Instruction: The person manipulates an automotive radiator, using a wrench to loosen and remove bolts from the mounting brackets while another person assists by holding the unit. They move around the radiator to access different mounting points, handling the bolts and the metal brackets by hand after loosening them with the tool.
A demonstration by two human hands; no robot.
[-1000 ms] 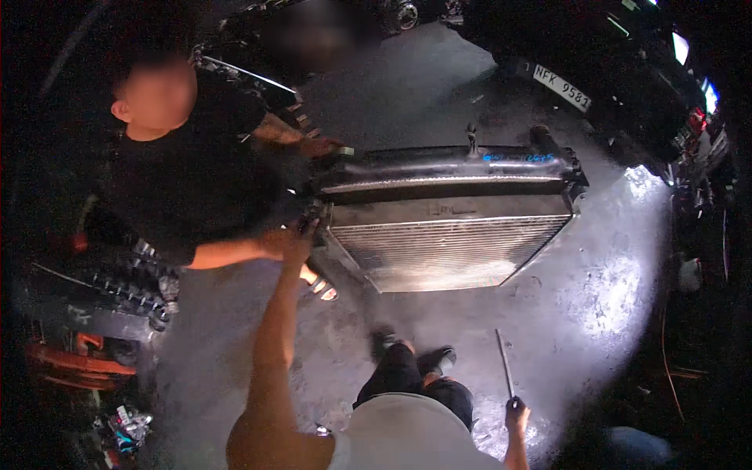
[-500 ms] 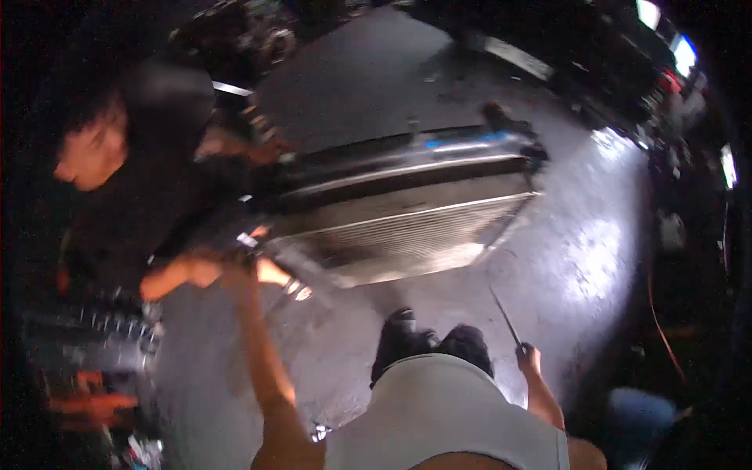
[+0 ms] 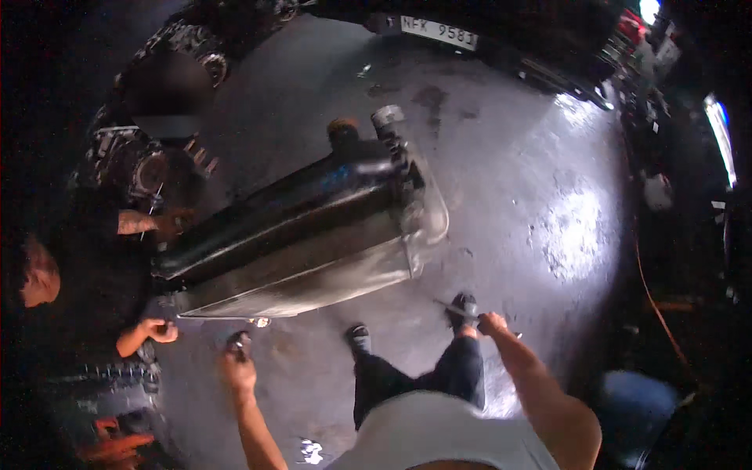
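A big radiator with a long black tank along its upper side stands slanted in front of me, above the floor or on it; I cannot tell which. My left hand is closed around a small dark object, too blurred to name, below the radiator's near left edge. My right hand is closed on a long thin metal tool, whose shaft points left across my right shoe. Neither of my hands touches the radiator. A co-worker's hand is beside its left end.
The co-worker in dark clothes is at the left; the other hand is near the black tank. Engine parts lie behind. A dark vehicle with a plate stands at the far side. A cable runs down the right.
The view has shifted. The radiator now sits farther left and more tilted. My left hand has drawn back from beside the co-worker's arm; my right hand has swung its tool leftward.
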